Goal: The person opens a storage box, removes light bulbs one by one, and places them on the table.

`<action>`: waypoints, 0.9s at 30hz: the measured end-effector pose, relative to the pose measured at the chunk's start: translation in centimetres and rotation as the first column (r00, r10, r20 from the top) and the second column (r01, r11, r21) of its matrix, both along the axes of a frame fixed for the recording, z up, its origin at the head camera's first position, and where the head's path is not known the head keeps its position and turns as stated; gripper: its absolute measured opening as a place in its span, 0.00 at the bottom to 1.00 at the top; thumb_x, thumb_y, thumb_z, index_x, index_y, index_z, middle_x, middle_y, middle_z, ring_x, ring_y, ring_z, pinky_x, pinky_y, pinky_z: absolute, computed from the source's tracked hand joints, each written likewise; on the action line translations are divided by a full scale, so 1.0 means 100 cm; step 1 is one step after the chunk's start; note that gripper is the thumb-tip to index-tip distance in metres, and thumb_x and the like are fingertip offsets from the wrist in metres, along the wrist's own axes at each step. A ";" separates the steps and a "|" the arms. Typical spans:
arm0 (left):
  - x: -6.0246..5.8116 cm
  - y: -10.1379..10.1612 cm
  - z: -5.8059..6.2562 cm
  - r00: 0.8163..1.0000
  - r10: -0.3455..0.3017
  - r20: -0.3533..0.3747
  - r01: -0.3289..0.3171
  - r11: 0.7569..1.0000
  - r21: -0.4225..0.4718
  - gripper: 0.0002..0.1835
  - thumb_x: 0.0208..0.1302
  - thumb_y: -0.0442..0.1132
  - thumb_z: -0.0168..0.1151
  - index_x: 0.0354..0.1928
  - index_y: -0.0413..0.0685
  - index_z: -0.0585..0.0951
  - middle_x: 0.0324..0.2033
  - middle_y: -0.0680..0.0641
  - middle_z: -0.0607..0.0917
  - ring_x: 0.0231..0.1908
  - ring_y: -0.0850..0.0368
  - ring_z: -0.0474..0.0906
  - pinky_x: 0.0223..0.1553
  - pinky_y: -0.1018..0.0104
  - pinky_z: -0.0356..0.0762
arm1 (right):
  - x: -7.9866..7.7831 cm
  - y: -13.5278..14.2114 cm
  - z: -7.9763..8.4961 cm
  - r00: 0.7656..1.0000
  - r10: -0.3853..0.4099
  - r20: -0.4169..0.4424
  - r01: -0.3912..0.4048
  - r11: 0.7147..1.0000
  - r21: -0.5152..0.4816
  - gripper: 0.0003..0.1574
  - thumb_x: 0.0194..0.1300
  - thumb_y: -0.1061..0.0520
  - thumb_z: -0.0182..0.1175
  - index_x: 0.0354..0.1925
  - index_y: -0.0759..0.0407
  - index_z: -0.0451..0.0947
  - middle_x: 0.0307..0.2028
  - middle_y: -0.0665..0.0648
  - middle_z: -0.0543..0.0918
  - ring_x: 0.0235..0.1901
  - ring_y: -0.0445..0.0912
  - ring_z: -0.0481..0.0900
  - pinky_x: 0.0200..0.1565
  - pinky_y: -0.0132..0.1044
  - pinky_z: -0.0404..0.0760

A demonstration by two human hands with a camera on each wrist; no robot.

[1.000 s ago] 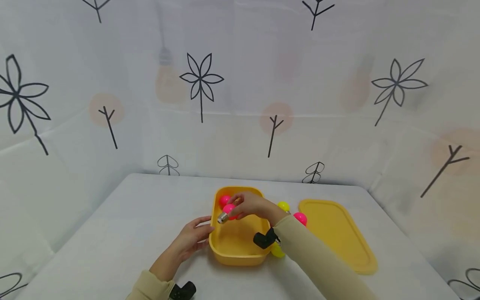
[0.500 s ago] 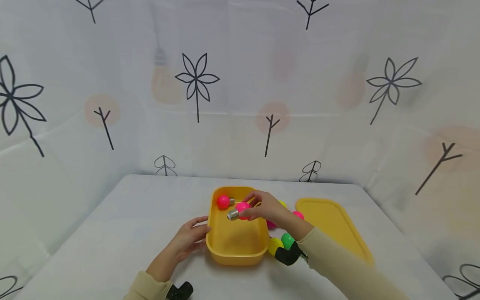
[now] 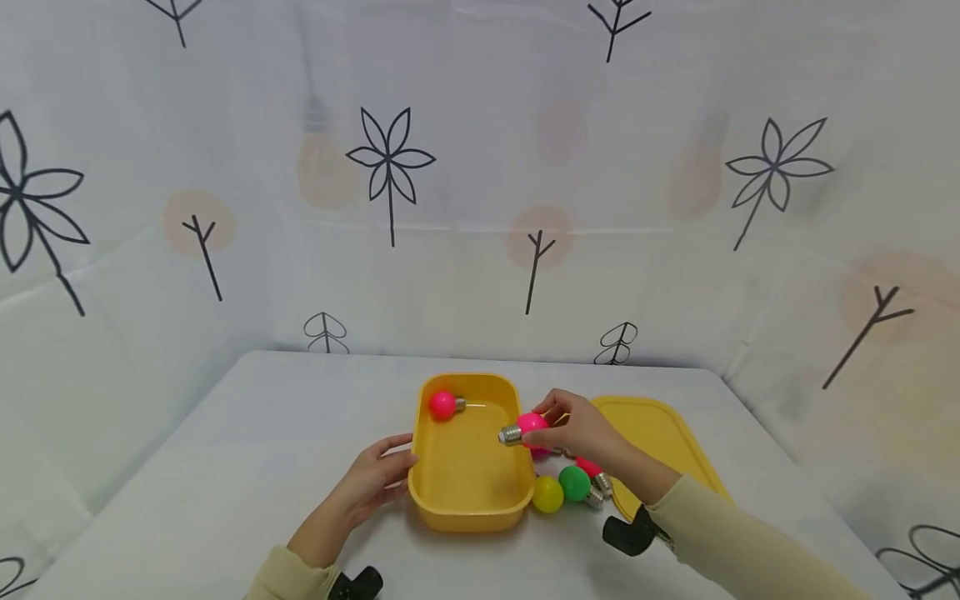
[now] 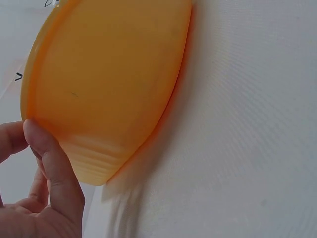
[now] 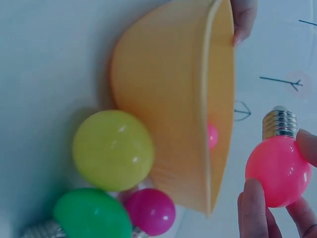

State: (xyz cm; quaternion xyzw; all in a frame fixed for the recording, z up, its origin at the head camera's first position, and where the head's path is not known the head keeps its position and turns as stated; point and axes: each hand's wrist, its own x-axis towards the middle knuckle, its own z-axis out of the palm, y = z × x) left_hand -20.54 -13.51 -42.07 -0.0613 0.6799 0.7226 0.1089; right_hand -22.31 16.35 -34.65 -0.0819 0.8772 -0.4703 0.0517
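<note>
My right hand (image 3: pixel 573 425) holds a pink light bulb (image 3: pixel 532 425) between thumb and fingers, above the right rim of a yellow plastic box (image 3: pixel 472 510). The bulb's silver screw base (image 5: pixel 280 123) points left, toward the box, in the head view. At the box's left side, my left hand (image 3: pixel 375 475) grips the rim; the left wrist view has its fingertips (image 4: pixel 33 130) right at that edge. Inside the box, at the far left, lies another pink bulb (image 3: pixel 442 406).
Right of the box lie a yellow bulb (image 3: pixel 548 494), a green bulb (image 3: pixel 574 483), a red bulb (image 3: pixel 588 467) and a magenta bulb (image 5: pixel 151 211). Behind them a yellow lid (image 3: pixel 652 425) lies flat on the white table (image 3: pixel 315 417). A patterned white cloth (image 3: pixel 465 283) hangs behind.
My right hand has moved right with the pink bulb, from over the box's far left to its right rim. My left hand has kept its place on the box. Bulbs beside the box are less covered.
</note>
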 end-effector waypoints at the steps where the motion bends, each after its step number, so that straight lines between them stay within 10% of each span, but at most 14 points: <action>1: 0.000 0.000 0.000 1.000 -0.001 0.000 0.001 1.000 0.000 0.26 0.63 0.38 0.59 0.62 0.39 0.67 0.40 0.42 0.81 0.30 0.55 0.77 0.33 0.67 0.78 | 0.000 0.003 -0.001 1.000 -0.006 -0.001 0.006 1.000 0.002 0.25 0.46 0.51 0.74 0.40 0.58 0.74 0.33 0.56 0.76 0.29 0.51 0.74 0.29 0.38 0.78; 27: -0.001 -0.001 -0.003 1.000 0.009 0.005 -0.009 1.000 0.000 0.26 0.63 0.39 0.59 0.62 0.39 0.66 0.41 0.41 0.81 0.32 0.54 0.77 0.34 0.66 0.79 | -0.015 0.033 -0.051 0.991 -0.117 -0.066 0.128 0.972 0.195 0.33 0.37 0.47 0.77 0.41 0.57 0.75 0.33 0.53 0.76 0.35 0.48 0.72 0.33 0.36 0.79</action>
